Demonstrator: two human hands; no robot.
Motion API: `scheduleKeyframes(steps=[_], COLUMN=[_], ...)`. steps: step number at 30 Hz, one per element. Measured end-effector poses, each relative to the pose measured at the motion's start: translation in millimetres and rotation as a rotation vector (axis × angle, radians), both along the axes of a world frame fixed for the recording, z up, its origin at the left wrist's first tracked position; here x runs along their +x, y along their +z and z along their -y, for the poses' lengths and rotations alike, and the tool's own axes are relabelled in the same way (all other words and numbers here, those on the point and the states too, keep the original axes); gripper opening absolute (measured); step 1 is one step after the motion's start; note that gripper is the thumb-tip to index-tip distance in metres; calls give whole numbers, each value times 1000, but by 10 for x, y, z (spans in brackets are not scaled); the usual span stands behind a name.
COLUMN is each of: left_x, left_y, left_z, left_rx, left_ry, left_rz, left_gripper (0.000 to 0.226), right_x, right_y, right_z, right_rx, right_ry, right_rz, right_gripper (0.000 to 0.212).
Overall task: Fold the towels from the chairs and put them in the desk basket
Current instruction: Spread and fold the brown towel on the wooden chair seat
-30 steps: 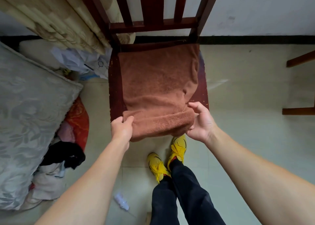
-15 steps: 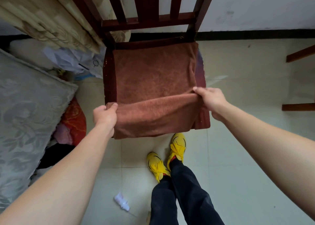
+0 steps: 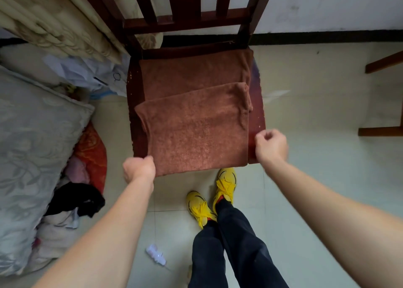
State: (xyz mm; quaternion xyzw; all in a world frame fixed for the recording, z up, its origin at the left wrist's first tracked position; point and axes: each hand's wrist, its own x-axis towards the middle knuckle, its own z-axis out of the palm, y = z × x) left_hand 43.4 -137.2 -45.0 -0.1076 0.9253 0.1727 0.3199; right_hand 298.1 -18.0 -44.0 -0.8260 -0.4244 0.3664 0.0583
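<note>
A brown towel (image 3: 196, 130) lies on the seat of a dark red wooden chair (image 3: 257, 113). Its near part is doubled over onto the far part, and the fold hangs slightly past the seat's front edge. My left hand (image 3: 139, 170) is closed on the towel's near left corner at the fold. Beside the towel's right edge, over the seat's front right corner, my right hand (image 3: 271, 146) has its fingers curled with nothing in them. No basket is in view.
A patterned grey cushion (image 3: 32, 146) and a heap of clothes (image 3: 74, 196) lie on the floor to the left, with a curtain (image 3: 54, 19) behind them. Wooden parts of another chair (image 3: 381, 130) show at right. My yellow shoes (image 3: 218, 194) stand below the seat.
Both hands carried the towel's hanging near edge up and over onto the seat, making a fold. They then drew back to the front corners, and the right hand let go.
</note>
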Motion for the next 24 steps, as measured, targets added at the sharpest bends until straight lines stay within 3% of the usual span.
scheduleKeyframes(steps=[2, 4, 8, 10, 12, 15, 17, 21, 24], left_x=[129, 283, 379, 356, 351, 385, 363, 189, 24], left_y=[-76, -121, -271, -286, -269, -174, -111, 76, 163], left_z=[218, 353, 408, 381, 415, 489, 518, 325, 60], left_rx=[-51, -61, 83, 161, 159, 186, 199, 314, 394], left_ry=[90, 163, 229, 259, 200, -57, -110, -6, 58], left_rz=[118, 280, 363, 399, 390, 244, 182, 207, 266], left_gripper=[41, 39, 62, 49, 19, 22, 23, 14, 10], right_x=[106, 201, 162, 137, 144, 149, 163, 134, 5], right_y=[-100, -222, -335, -324, -260, -144, -49, 177, 317], right_z=[375, 697, 796, 718, 685, 693, 674, 438, 125], right_rx=[-165, -345, -435, -455, -511, -392, -259, -167, -161], right_ry=[-120, -190, -231, -245, -197, -75, -60, -205, -208], right_rz=[29, 4, -315, -410, -432, -444, -440, -468, -499], right_gripper=[20, 16, 50, 43, 26, 14, 29, 14, 15])
